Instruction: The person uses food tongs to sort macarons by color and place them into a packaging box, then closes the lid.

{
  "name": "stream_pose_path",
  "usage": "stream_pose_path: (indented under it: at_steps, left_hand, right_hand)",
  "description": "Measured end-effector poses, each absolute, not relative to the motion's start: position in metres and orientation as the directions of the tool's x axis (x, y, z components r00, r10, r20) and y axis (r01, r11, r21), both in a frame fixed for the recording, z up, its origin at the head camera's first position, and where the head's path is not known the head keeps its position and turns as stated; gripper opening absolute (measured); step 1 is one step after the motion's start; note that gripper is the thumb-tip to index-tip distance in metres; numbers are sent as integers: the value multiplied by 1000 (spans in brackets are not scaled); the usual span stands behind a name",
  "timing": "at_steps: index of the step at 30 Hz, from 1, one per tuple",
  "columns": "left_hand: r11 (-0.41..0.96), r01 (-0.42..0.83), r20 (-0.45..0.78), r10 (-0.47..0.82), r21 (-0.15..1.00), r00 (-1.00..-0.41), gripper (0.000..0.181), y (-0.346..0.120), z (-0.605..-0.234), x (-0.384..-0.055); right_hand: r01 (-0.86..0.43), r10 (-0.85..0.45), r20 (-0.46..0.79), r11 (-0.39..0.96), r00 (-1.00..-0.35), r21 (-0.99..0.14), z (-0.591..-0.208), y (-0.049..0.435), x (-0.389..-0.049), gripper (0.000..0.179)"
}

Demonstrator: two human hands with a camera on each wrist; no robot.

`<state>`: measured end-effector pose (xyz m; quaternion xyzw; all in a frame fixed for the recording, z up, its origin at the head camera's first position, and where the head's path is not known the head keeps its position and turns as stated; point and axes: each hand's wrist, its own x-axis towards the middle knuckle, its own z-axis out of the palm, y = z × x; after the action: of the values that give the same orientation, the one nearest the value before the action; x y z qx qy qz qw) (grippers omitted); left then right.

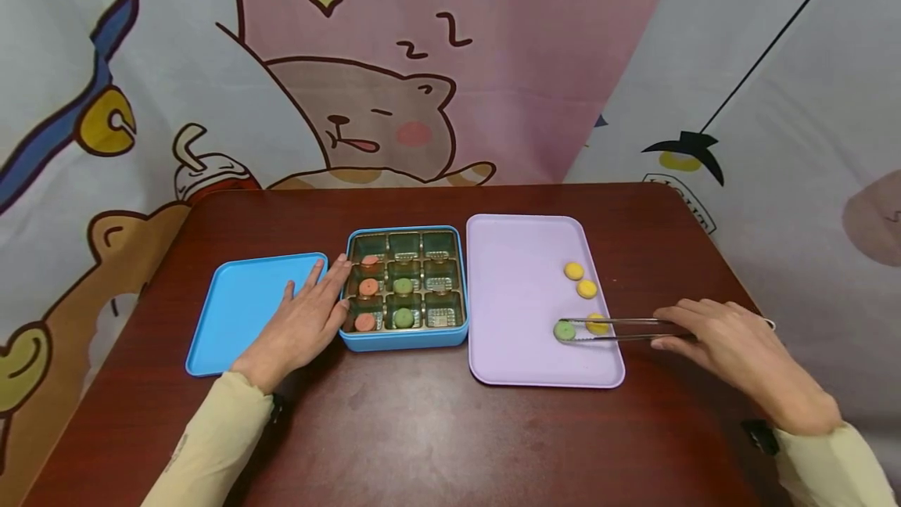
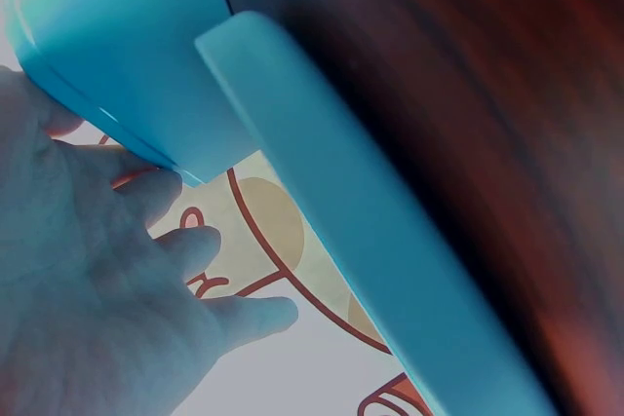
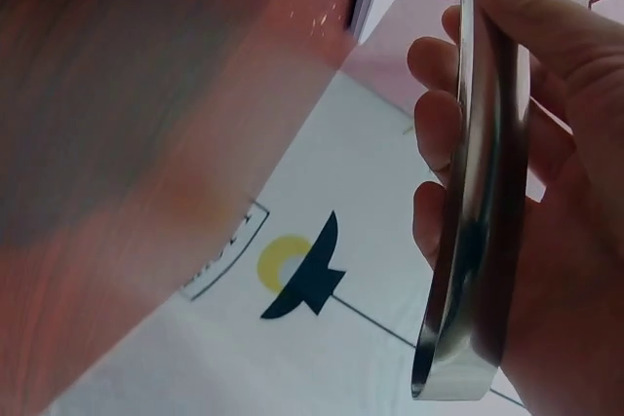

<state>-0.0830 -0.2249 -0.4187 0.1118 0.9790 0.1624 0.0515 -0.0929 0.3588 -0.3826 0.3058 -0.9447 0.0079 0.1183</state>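
My right hand (image 1: pixel 739 350) holds metal tongs (image 3: pixel 480 211) at the right of the table, thumb on one side and curled fingers on the other. Their tips sit on either side of a green disc (image 1: pixel 564 330) on the lilac tray (image 1: pixel 521 272). A yellow disc (image 1: pixel 597 325) lies between the tong arms, further back from the tips. My left hand (image 1: pixel 299 331) rests with extended fingers against the left edge of a blue box (image 1: pixel 404 342). Inside its divided insert, three pink-orange discs (image 1: pixel 368 287) fill the left column and two green discs (image 1: pixel 403 318) lie in the middle one.
Two more yellow discs (image 1: pixel 580 280) lie near the tray's right edge. A flat blue lid (image 1: pixel 242 311) is left of the box, partly under my left hand. Behind the brown table (image 1: pixel 415 429) hangs a cartoon-printed cloth (image 1: pixel 535 61).
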Motion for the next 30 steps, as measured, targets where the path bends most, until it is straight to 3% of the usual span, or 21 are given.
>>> stream_pose_path:
  at_steps: [8,20,30]
  left_hand:
    - [917,215,-52,246,336,-968,63,-225,-419,-84]
    - [919,214,-56,245,330,-968,63,-226,-420,-84]
    - [918,220,-47,249,329,-967,63,-227,-419,-83]
  right_hand:
    - [-499,-496,93,867,-863,-9,-378,347,-94,45]
    - [-492,-492,28,871,-870,-6,-367,346,-95,44]
    - [-509,-509,59,861,-859,11,-370,345,-95,42]
